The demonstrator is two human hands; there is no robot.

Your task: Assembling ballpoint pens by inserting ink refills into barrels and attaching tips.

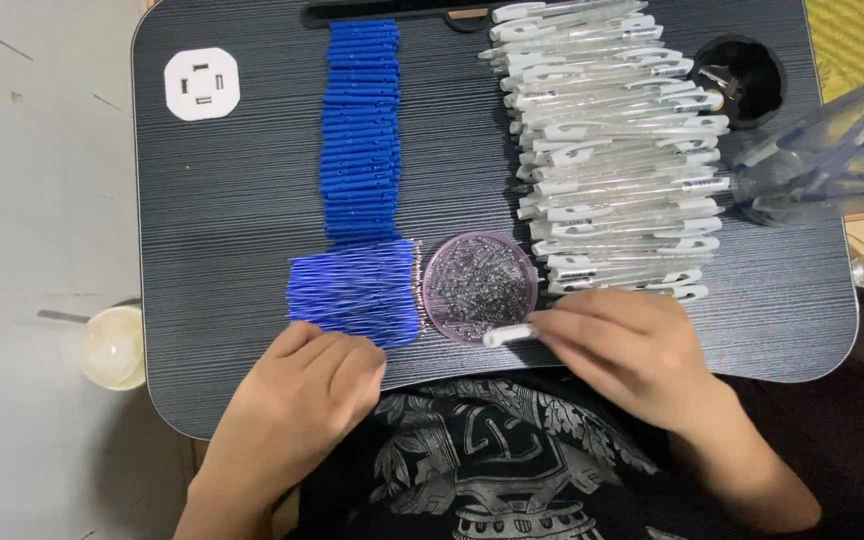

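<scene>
Head view, looking down on a dark striped lap table (222, 200).

Left hand (307, 385) sits at the near edge, fingers curled loosely down. Fingertips are just at the near end of the bundle of blue ink refills (352, 290). Cannot tell if it has a refill pinched; nothing shows in the hand.

Right hand (627, 345) is closed around one clear pen barrel (509, 335). Its white end sticks out to the left, touching the rim of the round dish of small springs (479, 285).

The refills lie side by side, metal tips pointing at the dish. Behind them runs a long column of blue pen parts (360, 130), stacked neatly up the table. To the right is a big row of clear barrels with white clips (617, 150), overlapping, running from the far edge down to just beside the right hand.

A round cup hole (742, 75) sits in the far right corner of the table. A clear plastic container (832, 155) lies at the right edge. A white socket plate (202, 84) lies far left on the table. A small cup (115, 345) stands on the floor to the left.

Progress, as a judgement: early. All piles look full, and no finished pens show anywhere. One barrel is in hand, nearly the whole lot is left.
</scene>
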